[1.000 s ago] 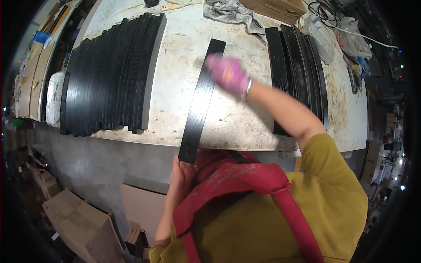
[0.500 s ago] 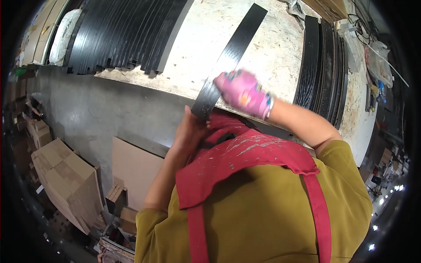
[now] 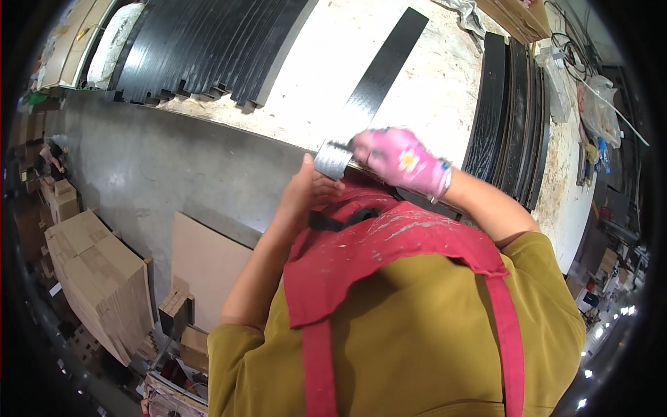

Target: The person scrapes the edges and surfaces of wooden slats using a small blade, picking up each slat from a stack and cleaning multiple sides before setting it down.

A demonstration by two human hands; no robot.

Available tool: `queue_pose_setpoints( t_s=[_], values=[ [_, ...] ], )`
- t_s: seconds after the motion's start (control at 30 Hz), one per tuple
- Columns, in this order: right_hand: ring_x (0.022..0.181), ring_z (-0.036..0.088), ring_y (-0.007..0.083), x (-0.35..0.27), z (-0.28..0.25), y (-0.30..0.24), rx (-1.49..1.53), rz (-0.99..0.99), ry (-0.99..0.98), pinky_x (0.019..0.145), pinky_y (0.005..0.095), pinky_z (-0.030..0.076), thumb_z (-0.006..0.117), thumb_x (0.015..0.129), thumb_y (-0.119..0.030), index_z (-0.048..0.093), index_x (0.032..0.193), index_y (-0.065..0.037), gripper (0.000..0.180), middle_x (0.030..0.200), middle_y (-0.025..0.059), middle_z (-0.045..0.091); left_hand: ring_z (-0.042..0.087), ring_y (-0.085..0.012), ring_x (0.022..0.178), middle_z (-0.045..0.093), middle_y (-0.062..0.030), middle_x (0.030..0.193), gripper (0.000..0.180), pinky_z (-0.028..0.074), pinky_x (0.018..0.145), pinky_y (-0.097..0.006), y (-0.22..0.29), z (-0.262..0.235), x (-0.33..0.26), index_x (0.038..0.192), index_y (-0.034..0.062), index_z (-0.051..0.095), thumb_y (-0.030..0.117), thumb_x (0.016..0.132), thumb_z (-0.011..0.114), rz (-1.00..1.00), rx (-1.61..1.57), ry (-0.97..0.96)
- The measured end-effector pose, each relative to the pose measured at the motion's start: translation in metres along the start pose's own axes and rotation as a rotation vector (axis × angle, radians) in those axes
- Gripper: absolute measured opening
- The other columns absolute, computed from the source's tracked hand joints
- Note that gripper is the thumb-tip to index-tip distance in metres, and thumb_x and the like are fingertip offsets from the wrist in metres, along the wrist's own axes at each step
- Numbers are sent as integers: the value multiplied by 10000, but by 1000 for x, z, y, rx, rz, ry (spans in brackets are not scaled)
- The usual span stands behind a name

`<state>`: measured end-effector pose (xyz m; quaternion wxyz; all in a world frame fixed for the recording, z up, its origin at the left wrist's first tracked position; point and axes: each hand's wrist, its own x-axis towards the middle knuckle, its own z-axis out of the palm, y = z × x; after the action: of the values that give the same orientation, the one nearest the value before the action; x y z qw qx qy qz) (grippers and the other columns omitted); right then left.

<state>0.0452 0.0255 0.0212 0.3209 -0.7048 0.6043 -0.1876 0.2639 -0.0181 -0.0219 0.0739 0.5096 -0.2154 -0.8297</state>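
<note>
A long, narrow black board [image 3: 389, 66] lies on the white worktable, its near end reaching past the table's front edge toward me. My bare left hand [image 3: 316, 186] is closed on that near end, thumb at the side and fingers underneath. In a pink flowered glove, my right hand [image 3: 406, 160] rests over the board's right edge with its fingers curled. A small dark shape shows by its fingertips; whether the hand holds it is unclear. Light glares off the board's surface close to the glove.
Several black boards [image 3: 208, 48] are packed side by side on the worktable [image 3: 299, 90] at the left. More stand in a stack [image 3: 497, 111] at the right. Plastic bags [image 3: 603, 104] and cords lie beyond it. Cardboard stacks [image 3: 97, 271] and a tan panel [image 3: 208, 264] occupy the floor at left.
My right hand has moved slightly right and toward me along the board. The left hand has shifted a little to the right, still at the near end.
</note>
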Motion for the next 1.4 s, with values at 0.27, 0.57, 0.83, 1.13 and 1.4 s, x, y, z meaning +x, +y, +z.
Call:
queue_pose_setpoints(
  t_s=[0.27, 0.57, 0.83, 1.13, 1.4],
  values=[
    [645, 616, 342, 23, -37, 70, -246, -126, 227, 572, 419, 493, 532, 842, -102, 556, 901, -88, 65, 681, 145, 589, 590, -333, 901, 634, -146, 924, 273, 464, 814, -439, 92, 45, 41, 1083, 46, 608, 216, 956, 437, 1123, 1283, 193],
    [657, 631, 322, -4, 7, 25, -309, -432, 54, 584, 425, 500, 548, 769, -85, 567, 866, -65, 101, 701, 154, 603, 300, -270, 1367, 250, 33, 1524, 463, 261, 1079, -512, 112, 85, 140, 1426, 292, 342, 417, 980, 357, 1387, 1953, 23],
    [678, 640, 317, -13, 18, 5, -308, -345, -113, 597, 416, 508, 586, 733, -103, 569, 876, -56, 151, 706, 140, 597, 319, -271, 1354, 267, 31, 1517, 458, 284, 1067, -502, 114, 84, 136, 1427, 293, 343, 408, 983, 357, 1389, 2019, 32],
    [697, 644, 324, -13, 24, 7, -260, -410, -101, 608, 421, 517, 561, 754, -113, 567, 854, -45, 121, 738, 135, 603, 328, -280, 1345, 269, 29, 1514, 457, 279, 1073, -496, 116, 85, 136, 1424, 291, 349, 407, 982, 360, 1388, 1997, 21],
    [656, 630, 314, -29, 26, -4, -278, -329, -192, 597, 408, 508, 553, 791, -131, 567, 821, -69, 70, 689, 130, 593, 361, -283, 1316, 298, -27, 1499, 520, 344, 1017, -516, 113, 89, 124, 1410, 193, 364, 415, 947, 445, 1334, 1967, 110]
  ],
)
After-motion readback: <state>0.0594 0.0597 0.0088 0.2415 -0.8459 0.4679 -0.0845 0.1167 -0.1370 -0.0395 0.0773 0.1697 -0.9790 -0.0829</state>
